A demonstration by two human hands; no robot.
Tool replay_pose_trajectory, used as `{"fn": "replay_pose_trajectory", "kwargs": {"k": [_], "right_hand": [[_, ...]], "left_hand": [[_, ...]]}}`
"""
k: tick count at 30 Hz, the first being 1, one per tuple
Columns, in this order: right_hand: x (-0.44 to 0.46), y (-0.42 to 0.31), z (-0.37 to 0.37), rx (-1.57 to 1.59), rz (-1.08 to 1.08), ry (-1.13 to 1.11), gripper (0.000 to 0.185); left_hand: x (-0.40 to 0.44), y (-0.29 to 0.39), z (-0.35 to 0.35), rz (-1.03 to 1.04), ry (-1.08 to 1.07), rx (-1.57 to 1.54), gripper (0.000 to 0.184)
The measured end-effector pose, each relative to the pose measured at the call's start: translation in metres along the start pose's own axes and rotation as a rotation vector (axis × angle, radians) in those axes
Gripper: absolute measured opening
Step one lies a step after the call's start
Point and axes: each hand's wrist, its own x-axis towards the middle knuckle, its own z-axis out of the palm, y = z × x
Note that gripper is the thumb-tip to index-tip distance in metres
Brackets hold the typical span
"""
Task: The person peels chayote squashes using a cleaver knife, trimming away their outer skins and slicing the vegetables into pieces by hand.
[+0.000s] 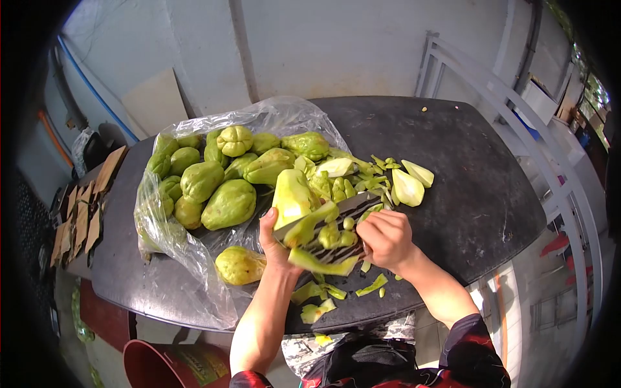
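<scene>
My left hand (278, 249) is closed round a partly peeled pale green chayote (293, 196) at the middle of the table. A wide, shiny blade (352, 212) with bits of green peel stuck to it lies across the chayote's near side. Its handle end is in my right hand (387, 240), whose fingers are wrapped round it; the handle itself is hidden. Peel strips (372, 286) are scattered below and beyond the blade. Two pale cut pieces (409, 186) rest to the right. One yellowish chayote (239, 265) sits left of my left hand.
Several unpeeled chayotes (202, 181) fill an open clear plastic bag (174, 239) on the dark table (466, 161). A red bin (149, 362) stands below the front edge. Metal railing (550, 136) runs along the right; broken wood pieces (83, 213) are at the left.
</scene>
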Motion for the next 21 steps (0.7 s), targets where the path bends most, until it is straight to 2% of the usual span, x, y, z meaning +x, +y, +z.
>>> {"fn": "replay_pose_trajectory", "kwargs": {"k": [2,7,12,13,15,16,17,21], "right_hand": [[-0.001,-0.004,-0.002,-0.031,-0.030,-0.018,0.019],[0.000,-0.013,0.000,-0.029,-0.108,0.012,0.017],[0.001,-0.016,0.000,-0.102,-0.112,-0.016,0.017],[-0.001,-0.015,0.001,-0.104,-0.081,-0.018,0.017],[-0.001,-0.011,0.002,-0.105,-0.050,-0.020,0.017],[0.000,-0.006,0.002,-0.081,0.039,-0.051,0.018],[-0.002,-0.003,0.001,-0.058,0.129,-0.082,0.019],[-0.010,0.000,0.003,0.004,0.215,-0.117,0.020]], "left_hand": [[0.000,0.000,0.000,-0.029,-0.114,-0.009,0.068],[-0.005,-0.002,0.008,-0.013,-0.066,0.013,0.067],[-0.002,-0.005,-0.003,-0.082,-0.144,-0.066,0.067],[-0.002,-0.005,-0.003,-0.082,-0.144,-0.066,0.067],[-0.002,-0.006,-0.001,-0.067,-0.014,-0.175,0.067],[-0.001,-0.007,0.000,0.015,0.112,-0.004,0.068],[-0.002,-0.005,0.005,0.047,0.102,-0.011,0.070],[0.005,-0.003,0.003,0.097,0.129,-0.005,0.070]]}}
